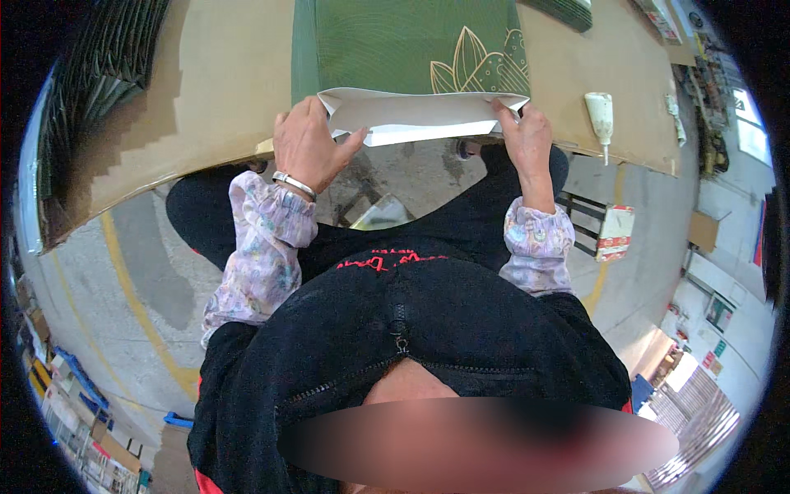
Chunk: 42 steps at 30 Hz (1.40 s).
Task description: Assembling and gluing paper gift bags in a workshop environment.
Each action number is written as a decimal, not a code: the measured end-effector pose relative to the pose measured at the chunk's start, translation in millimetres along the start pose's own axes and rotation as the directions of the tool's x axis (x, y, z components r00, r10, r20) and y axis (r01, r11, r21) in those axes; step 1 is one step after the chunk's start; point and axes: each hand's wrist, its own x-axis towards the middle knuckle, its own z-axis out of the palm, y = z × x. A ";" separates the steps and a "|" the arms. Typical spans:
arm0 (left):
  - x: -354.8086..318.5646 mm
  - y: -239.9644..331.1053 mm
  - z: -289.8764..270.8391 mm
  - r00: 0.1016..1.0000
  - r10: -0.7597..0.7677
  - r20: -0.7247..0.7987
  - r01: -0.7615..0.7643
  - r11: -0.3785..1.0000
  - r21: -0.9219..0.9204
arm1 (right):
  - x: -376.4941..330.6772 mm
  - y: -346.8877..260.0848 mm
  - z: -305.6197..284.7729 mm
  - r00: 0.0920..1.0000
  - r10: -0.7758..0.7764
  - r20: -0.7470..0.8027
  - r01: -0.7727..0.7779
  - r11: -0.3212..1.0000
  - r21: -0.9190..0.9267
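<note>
A green paper bag [387, 49] with a gold leaf print lies flat on the table, its mouth toward me. The white inner side [420, 114] shows where the mouth gapes. At the mouth's left corner is my left hand [311, 144], its fingers at the edge and its thumb stretched along the white lower lip. My right hand [525, 140] grips the right corner between thumb and fingers. Some of the fingertips are hidden by the paper.
A white squeeze bottle [600, 119] with a narrow nozzle lies at the table's right front. Stacked dark green folded bags [95, 99] stand at the left; more green pieces [568, 10] lie at the far right. The cardboard-covered table [222, 90] ends just before me.
</note>
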 end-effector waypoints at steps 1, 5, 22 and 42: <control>0.8 1.2 -1.1 1.000 0.021 -0.010 -0.021 0.999 0.027 | 1.3 -1.6 -1.0 1.000 0.021 0.005 -0.021 0.999 -0.042; 5.3 4.2 -6.3 1.000 0.014 0.021 -0.014 1.000 0.005 | 5.4 6.7 3.8 0.998 0.016 -0.057 -0.019 0.999 -0.039; 7.5 6.4 -1.8 0.998 0.070 0.004 -0.070 0.998 -0.010 | 52.3 32.8 -2.7 0.986 0.098 0.136 -0.063 0.969 -0.239; 14.5 10.1 -1.6 0.994 0.060 0.096 -0.058 0.998 -0.018 | 70.4 34.0 -18.5 0.838 0.069 0.541 0.023 0.986 -0.163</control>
